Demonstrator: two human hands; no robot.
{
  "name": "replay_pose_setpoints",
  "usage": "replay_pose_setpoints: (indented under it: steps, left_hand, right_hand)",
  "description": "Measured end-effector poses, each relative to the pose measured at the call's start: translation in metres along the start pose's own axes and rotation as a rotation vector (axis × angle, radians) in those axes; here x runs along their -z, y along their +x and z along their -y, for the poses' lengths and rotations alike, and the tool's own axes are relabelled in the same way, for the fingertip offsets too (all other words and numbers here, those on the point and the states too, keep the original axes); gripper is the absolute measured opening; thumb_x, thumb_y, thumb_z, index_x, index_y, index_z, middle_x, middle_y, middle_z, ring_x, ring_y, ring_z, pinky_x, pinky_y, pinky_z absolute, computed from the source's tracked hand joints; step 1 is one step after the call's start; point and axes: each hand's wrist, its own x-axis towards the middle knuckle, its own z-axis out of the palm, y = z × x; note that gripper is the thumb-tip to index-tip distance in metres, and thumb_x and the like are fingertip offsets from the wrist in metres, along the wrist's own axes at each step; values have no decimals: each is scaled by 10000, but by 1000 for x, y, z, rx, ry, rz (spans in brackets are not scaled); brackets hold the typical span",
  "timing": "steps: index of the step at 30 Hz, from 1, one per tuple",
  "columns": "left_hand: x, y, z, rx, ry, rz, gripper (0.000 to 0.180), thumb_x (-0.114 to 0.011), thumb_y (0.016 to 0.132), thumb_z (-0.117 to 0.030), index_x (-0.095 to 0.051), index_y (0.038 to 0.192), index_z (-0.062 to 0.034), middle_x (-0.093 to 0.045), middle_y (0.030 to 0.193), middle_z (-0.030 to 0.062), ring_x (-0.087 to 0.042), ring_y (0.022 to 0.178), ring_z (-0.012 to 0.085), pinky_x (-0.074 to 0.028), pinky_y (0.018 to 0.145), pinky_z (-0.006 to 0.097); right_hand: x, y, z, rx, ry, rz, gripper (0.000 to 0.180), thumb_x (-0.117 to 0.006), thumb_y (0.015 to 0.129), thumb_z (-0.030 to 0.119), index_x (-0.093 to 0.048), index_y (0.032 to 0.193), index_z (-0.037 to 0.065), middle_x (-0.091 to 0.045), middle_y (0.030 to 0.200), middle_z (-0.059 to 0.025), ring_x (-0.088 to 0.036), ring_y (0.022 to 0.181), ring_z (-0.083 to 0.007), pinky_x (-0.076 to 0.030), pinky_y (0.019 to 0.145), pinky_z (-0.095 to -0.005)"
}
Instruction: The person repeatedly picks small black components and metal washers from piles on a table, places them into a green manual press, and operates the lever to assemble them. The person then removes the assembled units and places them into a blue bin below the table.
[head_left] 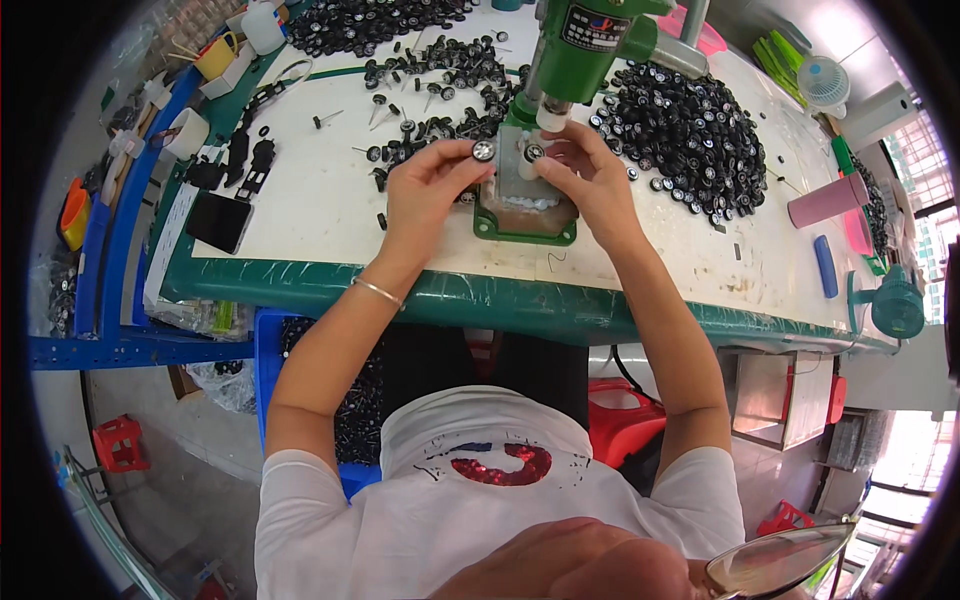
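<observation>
A black phone (219,221) lies far left on the white table (320,200). My left hand (428,195) pinches a small black wheel (484,151) between thumb and fingertips, just beside the green press (560,60). My right hand (588,175) pinches another wheel (534,153) at the press's base. A heap of wheels (690,130) sits right.

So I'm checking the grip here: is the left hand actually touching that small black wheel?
Touching. The head view shows the left hand pinching the small black wheel between its fingertips, with no gap, beside the green press.
</observation>
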Motion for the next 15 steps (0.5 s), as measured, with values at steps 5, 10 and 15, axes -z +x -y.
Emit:
replay_pose_setpoints:
  steps: [5,10,15]
  left_hand:
    - [-26,20,-14,28,170,148,212,-698,826,-25,-675,1031,23,-688,884,51,-644,841,97,-520,774,224]
    - [-40,29,-6,36,144,159,190,-705,826,-32,-685,1013,0,-686,887,25,-621,815,76,-503,739,211]
    - [-46,35,-2,92,75,121,158,-704,826,-32,-690,982,-19,-689,893,23,-625,840,77,-498,789,223]
  right_hand:
    - [30,5,17,97,58,-120,380,-643,887,104,-564,1245,4,-614,1099,-67,-583,960,-108,-473,834,-254]
    - [67,13,51,152,45,-216,309,-581,934,125,-588,1208,-15,-640,1064,-67,-607,850,-101,-478,733,-232]
    - [87,41,83,194,134,-248,274,-584,937,180,-626,1144,5,-655,998,-65,-607,822,-95,-481,688,-224]
